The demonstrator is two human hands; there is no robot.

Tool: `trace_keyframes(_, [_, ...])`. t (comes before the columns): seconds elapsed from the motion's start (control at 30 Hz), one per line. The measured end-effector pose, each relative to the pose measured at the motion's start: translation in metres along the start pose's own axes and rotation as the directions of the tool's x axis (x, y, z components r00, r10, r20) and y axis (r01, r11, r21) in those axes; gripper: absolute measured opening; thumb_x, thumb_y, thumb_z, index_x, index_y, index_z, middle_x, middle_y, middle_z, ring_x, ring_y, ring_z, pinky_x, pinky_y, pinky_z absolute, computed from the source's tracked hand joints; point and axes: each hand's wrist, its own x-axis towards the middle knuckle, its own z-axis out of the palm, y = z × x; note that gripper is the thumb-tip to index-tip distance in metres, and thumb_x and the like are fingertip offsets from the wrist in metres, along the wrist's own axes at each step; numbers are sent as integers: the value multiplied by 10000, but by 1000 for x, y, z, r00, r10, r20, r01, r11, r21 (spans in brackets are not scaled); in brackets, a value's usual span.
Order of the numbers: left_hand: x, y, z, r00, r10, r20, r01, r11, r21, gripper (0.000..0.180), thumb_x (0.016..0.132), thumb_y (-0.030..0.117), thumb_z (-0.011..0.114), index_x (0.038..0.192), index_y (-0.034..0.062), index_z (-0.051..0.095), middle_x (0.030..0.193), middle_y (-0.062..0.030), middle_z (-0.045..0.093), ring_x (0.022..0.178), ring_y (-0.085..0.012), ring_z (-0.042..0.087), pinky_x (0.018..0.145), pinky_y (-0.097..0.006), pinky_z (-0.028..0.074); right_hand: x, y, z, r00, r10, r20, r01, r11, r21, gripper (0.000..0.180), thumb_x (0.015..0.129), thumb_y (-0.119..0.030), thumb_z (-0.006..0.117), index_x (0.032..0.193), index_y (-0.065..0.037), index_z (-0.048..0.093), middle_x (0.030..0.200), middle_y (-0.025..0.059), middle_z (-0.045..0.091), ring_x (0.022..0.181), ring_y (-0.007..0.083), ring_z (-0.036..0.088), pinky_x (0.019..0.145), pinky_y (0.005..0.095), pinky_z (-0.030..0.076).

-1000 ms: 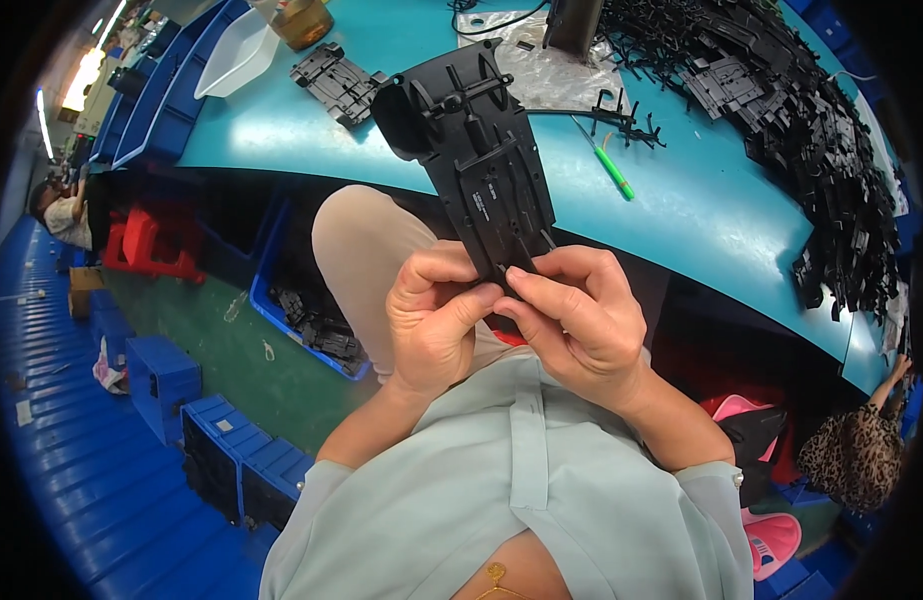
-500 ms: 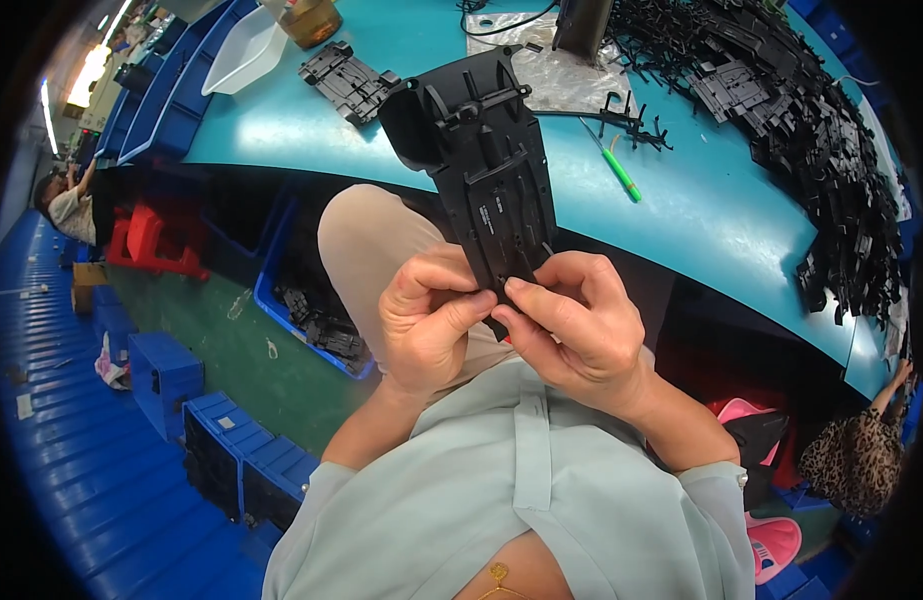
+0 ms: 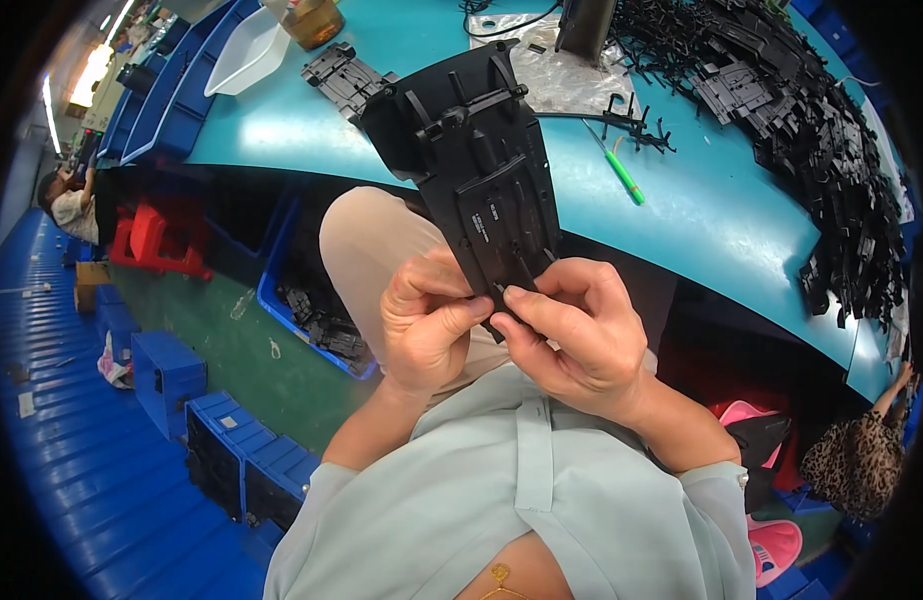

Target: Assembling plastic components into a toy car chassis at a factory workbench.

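Observation:
A long black moulded plastic part (image 3: 491, 190) with ribs and raised bosses is held up over my lap, its wide end toward the table. My left hand (image 3: 428, 322) is closed on the left edge of its narrow end, thumb and fingers pinching it. From the other side, my right hand (image 3: 578, 325) pinches the same narrow end, thumb and forefinger close to my left thumb. Whether a smaller piece sits between the right fingertips is hidden. Beyond the part's wide end, a flat black plastic piece (image 3: 347, 82) lies on the table.
On the teal table (image 3: 721, 200) lie a green-handled tool (image 3: 624, 178) and a black branched sprue (image 3: 636, 130). Black parts (image 3: 811, 130) are heaped at right. A white tray (image 3: 249, 50) stands at far left. A blue crate (image 3: 316, 320) holds black parts below. Other people sit left and right.
The black plastic part has tilted slightly, its wide end shifting a little left and downward. Both hands keep their pinch in nearly the same place.

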Motion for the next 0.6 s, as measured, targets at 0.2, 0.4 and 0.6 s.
trace_keyframes(0.2, [-1,-2,-1,1000,3,-30,-3,1000,-1,211,755,-181,525,836,13,537,1005,-188,622,907,-257,637,774,-363,543,1,2,2,1000,-15,-5,15,1000,4,259,628,2,781,870,11,687,850,102,532,605,139,532,462,224,442])
trace_keyframes(0.4, [0,0,-3,1000,16,-15,-15,998,54,233,740,-202,522,825,15,531,1010,-191,620,914,-252,634,792,-370,539,2,2,3,1000,-5,1,5,1000,20,251,634,5,777,867,18,683,849,105,529,597,140,522,462,227,430])
trace_keyframes(0.6, [-1,-1,-7,997,-41,-58,41,999,-1,223,742,-192,535,837,9,525,1004,-190,622,915,-235,625,805,-345,518,4,2,2,999,18,40,-17,1000,-4,252,638,2,777,870,22,681,848,107,526,585,136,517,462,228,425])
